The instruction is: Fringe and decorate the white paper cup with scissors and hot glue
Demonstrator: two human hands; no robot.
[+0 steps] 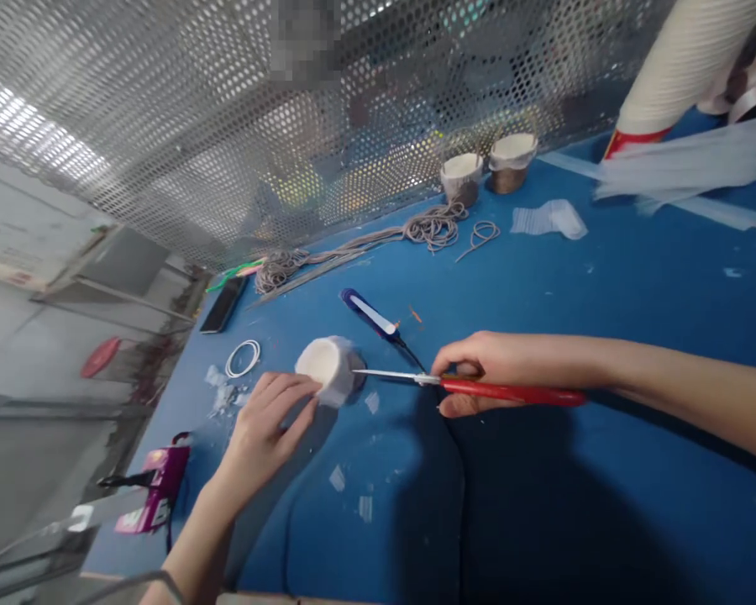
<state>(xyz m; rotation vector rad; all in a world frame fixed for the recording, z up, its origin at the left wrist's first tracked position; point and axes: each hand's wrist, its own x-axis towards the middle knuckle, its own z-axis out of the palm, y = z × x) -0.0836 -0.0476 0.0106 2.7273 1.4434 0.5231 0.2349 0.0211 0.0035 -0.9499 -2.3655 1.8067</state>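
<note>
My left hand (265,424) rests on the blue table (542,319), its fingertips pressed against a small white wrapped cup (328,367) lying on its side. My right hand (479,370) is closed on red-handled scissors (479,386), whose silver blades point left and reach the cup's edge. A blue-and-white tool with a black cord (373,317) lies just behind the scissors' tip.
Two wrapped cups (486,170) stand at the back by a perforated metal screen. Coils of grey string (428,225), a white ring (243,358), a black phone (223,304), plastic scraps (548,218), a tall stack of paper cups (680,67) and a purple tool (157,487) at the left edge.
</note>
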